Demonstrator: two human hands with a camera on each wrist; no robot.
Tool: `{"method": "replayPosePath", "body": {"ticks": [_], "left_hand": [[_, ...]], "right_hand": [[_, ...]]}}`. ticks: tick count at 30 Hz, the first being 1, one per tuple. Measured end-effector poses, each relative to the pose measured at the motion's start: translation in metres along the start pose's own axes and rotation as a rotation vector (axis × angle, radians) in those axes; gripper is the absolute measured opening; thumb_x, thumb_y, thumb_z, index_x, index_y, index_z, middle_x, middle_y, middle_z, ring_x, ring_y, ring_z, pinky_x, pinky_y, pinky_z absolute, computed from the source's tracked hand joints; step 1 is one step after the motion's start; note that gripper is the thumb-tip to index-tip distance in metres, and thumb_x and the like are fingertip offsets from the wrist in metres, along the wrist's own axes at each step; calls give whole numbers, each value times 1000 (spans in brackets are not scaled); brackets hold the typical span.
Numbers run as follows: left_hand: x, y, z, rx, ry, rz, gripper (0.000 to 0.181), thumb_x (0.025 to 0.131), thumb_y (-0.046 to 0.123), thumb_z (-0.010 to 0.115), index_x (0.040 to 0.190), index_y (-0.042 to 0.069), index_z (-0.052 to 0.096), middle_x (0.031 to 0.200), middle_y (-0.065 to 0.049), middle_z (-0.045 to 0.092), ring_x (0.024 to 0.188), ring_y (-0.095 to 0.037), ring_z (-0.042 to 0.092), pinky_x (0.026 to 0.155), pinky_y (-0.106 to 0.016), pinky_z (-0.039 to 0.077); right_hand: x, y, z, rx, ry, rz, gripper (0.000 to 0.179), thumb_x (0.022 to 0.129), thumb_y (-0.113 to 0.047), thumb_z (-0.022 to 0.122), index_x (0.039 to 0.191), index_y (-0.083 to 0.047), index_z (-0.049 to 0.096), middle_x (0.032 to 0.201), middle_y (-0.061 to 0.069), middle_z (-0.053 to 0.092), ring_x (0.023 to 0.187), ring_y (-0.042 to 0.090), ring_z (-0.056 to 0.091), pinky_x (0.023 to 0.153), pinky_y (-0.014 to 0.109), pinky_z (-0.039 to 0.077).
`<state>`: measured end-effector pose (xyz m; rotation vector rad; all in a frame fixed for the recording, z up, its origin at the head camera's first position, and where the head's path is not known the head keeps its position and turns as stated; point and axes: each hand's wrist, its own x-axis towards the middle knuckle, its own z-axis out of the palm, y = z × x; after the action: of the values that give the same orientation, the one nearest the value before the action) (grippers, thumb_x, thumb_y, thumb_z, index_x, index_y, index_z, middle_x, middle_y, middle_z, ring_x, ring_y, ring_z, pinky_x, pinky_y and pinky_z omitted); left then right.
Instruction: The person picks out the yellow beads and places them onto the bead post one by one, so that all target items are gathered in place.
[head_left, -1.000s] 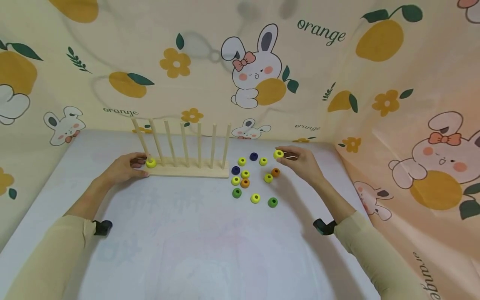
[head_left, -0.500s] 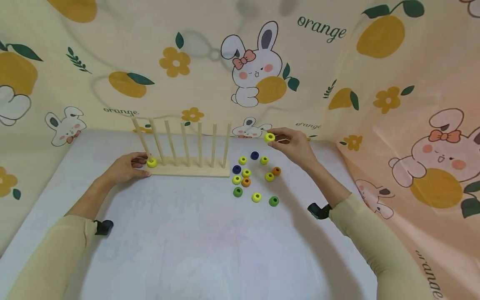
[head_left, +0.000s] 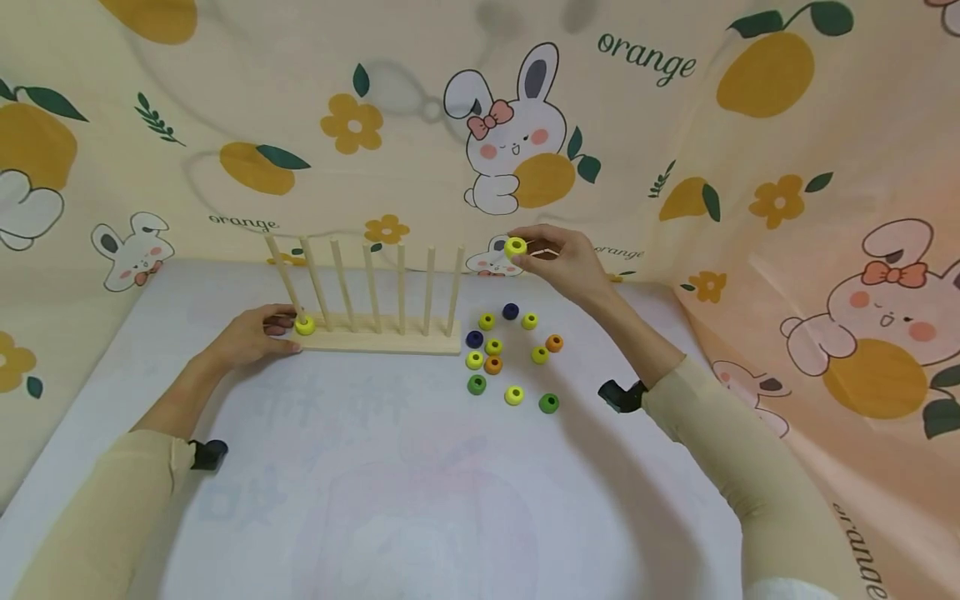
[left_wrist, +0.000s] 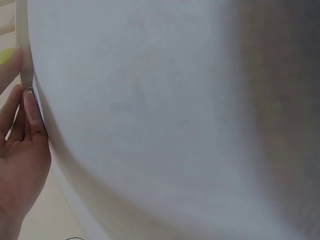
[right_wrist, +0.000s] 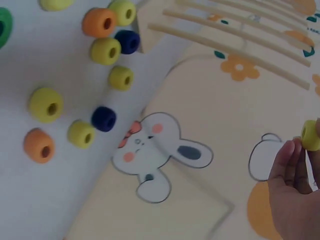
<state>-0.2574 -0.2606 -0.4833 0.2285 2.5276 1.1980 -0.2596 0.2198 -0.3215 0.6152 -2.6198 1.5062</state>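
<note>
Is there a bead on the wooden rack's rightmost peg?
No, in the head view the rightmost peg stands bare down to the wooden base.

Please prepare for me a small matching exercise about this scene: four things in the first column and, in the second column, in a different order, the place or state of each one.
Column 1
1. left hand
2. right hand
3. dark blue beads
4. wooden rack

Column 2
A. loose on the table
B. has one yellow bead on its leftmost peg
C. at the left end of the wooden rack
D. raised off the table, pinching another yellow bead

Right pairs: 1-C, 2-D, 3-A, 4-B
</note>
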Motion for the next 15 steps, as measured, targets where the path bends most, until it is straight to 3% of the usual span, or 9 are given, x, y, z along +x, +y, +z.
{"method": "replayPosePath", "body": {"ticks": [7,15], "left_hand": [[2,1,-5,1,10,9,81,87,19,78,149,-7,33,142,-29,44,128,-42,43,111,-54,36],[0,-2,-2,-3,0,16,80,86,18,79,147,-9,35,141,-30,46,127,-43,45,110,-55,37]], "right_hand": [[22,-21,10,12,-12,-86,34,90,-10,74,124,-5,68,111,6,68,96,19,61,90,27,54],[36,-39,27,8,-52,-102,33,90,-12,74,122,-4,69,109,6,69,94,19,63,89,27,55]]}}
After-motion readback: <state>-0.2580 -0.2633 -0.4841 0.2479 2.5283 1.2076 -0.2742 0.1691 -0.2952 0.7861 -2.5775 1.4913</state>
